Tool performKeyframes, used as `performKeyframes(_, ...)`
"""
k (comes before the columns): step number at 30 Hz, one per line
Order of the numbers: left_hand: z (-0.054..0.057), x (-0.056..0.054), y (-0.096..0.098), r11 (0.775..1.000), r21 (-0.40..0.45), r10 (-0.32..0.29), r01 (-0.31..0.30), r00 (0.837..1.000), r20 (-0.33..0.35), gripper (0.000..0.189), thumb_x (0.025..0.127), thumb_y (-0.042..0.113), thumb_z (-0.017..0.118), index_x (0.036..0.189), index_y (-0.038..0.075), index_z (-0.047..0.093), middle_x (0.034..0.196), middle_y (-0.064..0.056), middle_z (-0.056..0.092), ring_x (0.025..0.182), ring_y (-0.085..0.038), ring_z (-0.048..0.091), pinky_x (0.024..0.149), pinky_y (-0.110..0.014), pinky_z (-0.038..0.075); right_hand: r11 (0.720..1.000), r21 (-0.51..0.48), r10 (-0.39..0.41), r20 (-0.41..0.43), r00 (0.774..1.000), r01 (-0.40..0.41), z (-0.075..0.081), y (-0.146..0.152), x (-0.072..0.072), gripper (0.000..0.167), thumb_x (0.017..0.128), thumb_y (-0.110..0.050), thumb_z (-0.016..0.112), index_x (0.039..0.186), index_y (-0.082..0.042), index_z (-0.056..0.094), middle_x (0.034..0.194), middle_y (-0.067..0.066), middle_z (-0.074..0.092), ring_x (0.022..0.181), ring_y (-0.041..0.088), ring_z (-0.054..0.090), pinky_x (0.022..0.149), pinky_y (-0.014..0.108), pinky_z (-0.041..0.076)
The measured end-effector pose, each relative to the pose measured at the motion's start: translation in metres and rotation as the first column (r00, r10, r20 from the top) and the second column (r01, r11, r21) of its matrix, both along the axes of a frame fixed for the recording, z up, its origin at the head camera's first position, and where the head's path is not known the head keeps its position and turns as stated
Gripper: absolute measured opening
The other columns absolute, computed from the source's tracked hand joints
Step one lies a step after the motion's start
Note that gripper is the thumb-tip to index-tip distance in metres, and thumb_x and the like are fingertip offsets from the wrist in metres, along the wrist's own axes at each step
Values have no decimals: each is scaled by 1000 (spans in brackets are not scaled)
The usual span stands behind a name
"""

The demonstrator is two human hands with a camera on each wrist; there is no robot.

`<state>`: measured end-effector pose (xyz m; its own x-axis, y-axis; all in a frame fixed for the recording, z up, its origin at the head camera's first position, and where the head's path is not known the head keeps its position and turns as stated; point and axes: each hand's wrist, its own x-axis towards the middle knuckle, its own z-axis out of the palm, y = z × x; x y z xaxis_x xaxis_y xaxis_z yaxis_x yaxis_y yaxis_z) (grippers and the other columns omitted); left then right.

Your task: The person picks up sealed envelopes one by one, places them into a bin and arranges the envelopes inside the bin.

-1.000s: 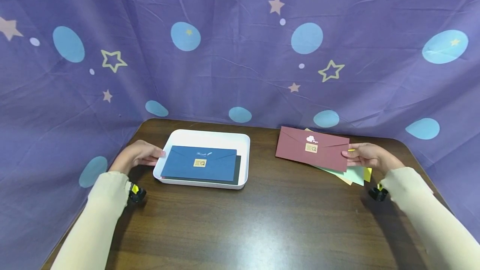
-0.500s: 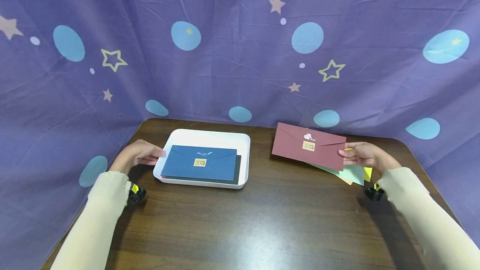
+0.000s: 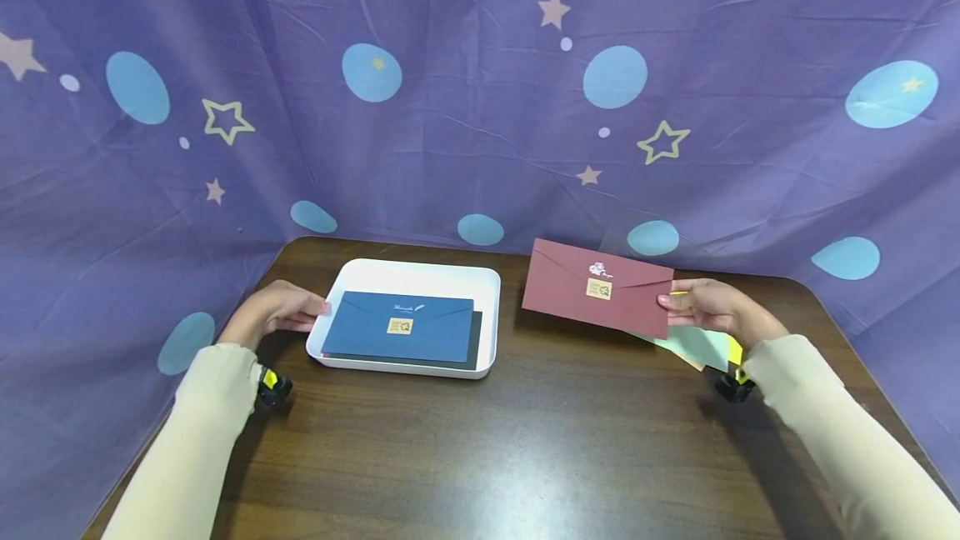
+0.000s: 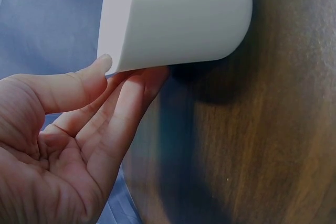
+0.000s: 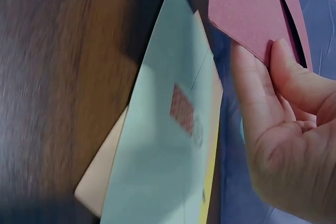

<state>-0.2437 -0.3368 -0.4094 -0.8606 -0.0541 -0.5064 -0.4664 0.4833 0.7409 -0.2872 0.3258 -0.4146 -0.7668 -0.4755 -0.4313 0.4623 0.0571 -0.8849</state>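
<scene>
My right hand [image 3: 708, 307] pinches a dark red envelope [image 3: 592, 307] by its right end, thumb on top and fingers beneath. The envelope is raised above a stack of others. In the right wrist view a mint green envelope [image 5: 157, 108] tops that stack, with a peach envelope [image 5: 102, 174] and a yellow one [image 5: 212, 166] showing under it. My left hand [image 3: 283, 307] pinches the left rim of a white tray [image 3: 412, 273], thumb on the rim and fingers below it. Inside the tray a blue envelope [image 3: 435, 340] lies over a dark one [image 3: 476, 340].
Everything stands on a brown wooden table [image 3: 450, 457] with rounded far corners. A purple curtain [image 3: 480, 165] with stars and spots hangs close behind and at the sides. The tray is at the left back, the stack at the right back.
My right hand has moved left with the dark red envelope, shifting it off part of the stack and uncovering more of the mint green envelope. The left hand and tray have stayed in place.
</scene>
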Motion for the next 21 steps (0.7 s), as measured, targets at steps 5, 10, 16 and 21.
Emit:
performKeyframes(5,-1,0,0,1000,2,-5,5,1000,-2,36,98,9,65,124,-14,61,73,7,69,69,-4,67,69,-22,63,1000,-18,23,-18,1000,-24,8,-12,4,34,105,4,47,99,-18,73,91,-1,76,86,16,75,83,30,64)
performKeyframes(10,-2,-1,0,1000,2,-6,6,1000,-3,36,98,10,66,124,-14,61,73,7,69,69,-4,67,70,-22,63,1000,-9,26,-27,999,-26,16,-24,8,33,104,4,48,100,-18,72,90,-1,76,86,16,75,83,30,64)
performKeyframes(16,-2,-1,0,1000,0,-4,4,1000,-5,36,98,10,66,124,-14,61,73,7,70,69,-4,67,69,-22,63,998,-30,45,-21,999,-46,22,-32,12,34,104,5,48,102,-18,73,92,0,77,88,16,76,83,30,64)
performKeyframes(21,-3,-1,0,1000,-5,-2,2,1000,-6,37,98,10,67,125,-14,61,73,7,70,68,-4,68,68,-23,63,997,-50,54,-9,998,-54,25,-36,14,36,104,6,47,101,-18,74,93,0,77,88,16,76,83,30,64)
